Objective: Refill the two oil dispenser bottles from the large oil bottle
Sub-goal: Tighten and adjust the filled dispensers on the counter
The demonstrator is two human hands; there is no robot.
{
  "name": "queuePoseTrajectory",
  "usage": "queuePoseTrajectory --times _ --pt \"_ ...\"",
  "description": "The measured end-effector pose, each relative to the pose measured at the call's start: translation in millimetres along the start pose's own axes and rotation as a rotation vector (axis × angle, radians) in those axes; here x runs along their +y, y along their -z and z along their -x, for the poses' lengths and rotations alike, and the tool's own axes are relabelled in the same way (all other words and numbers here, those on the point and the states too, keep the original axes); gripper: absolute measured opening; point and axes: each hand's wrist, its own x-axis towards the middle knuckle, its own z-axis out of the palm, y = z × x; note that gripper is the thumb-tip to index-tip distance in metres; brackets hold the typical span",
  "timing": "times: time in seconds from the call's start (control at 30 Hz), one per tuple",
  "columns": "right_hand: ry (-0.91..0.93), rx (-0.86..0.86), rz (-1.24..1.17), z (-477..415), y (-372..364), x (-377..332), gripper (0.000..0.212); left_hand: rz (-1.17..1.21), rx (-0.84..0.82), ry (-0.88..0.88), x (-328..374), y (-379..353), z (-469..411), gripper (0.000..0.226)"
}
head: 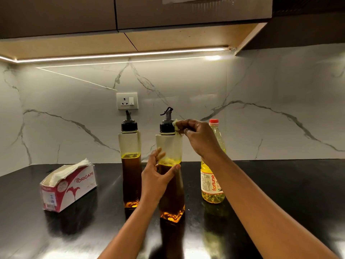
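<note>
Two tall square dispenser bottles with black spout caps stand on the black counter, each filled to roughly two thirds with oil. My left hand point(156, 176) grips the nearer right dispenser point(170, 199) around its middle. My right hand point(196, 137) pinches a small oily tissue wad point(175, 126) against that bottle's black cap point(167, 127). The left dispenser point(130, 165) stands free just behind and to the left. The large yellow oil bottle point(211, 187) with a red cap stands capped at the right, partly hidden behind my right forearm.
An open tissue box point(69, 189) lies on the counter point(280, 184) at the left. A wall socket point(127, 101) sits on the marble backsplash behind the bottles. Dark cabinets hang overhead.
</note>
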Motion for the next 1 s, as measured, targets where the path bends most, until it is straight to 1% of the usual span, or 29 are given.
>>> queuePoseTrajectory --times 0.07,0.17,0.27,0.37,0.43,0.53,0.6,0.7,0.77,0.83,0.9,1.0 --pt "-0.013 0.008 0.02 -6 -3 0 0.022 0.036 -0.014 0.007 0 3 -2 0.08" --pt "-0.032 0.001 0.024 -11 -6 0 0.025 0.071 -0.041 0.024 -3 8 -5 0.074" --pt "0.008 0.05 0.009 -8 -7 3 0.022 0.094 -0.061 0.032 -5 12 -6 0.065" --pt "0.034 0.093 0.003 -6 -6 6 0.019 0.144 -0.131 0.046 -4 14 -8 0.068" --pt "-0.011 0.079 -0.007 -12 -5 7 0.021 0.168 -0.182 0.068 -4 17 -10 0.068" --pt "-0.135 0.023 -0.129 -20 -4 6 0.022 0.198 -0.252 0.09 -4 21 -14 0.064" --pt "-0.133 0.021 -0.178 -17 -2 8 0.02 0.206 -0.287 0.089 -2 22 -15 0.066" --pt "-0.044 0.056 -0.165 -6 4 13 0.018 0.268 -0.303 0.126 -2 23 -14 0.072" --pt "-0.018 0.046 -0.188 -3 6 11 0.017 0.285 -0.3 0.151 -7 24 -14 0.074" --pt "-0.036 0.039 -0.219 -6 4 9 0.017 0.282 -0.285 0.173 -10 25 -14 0.08" --pt "-0.056 0.051 -0.183 -12 -1 9 0.015 0.299 -0.265 0.192 -10 27 -14 0.09" --pt "-0.087 0.062 -0.126 -20 -7 9 0.013 0.342 -0.265 0.203 -15 28 -15 0.085"
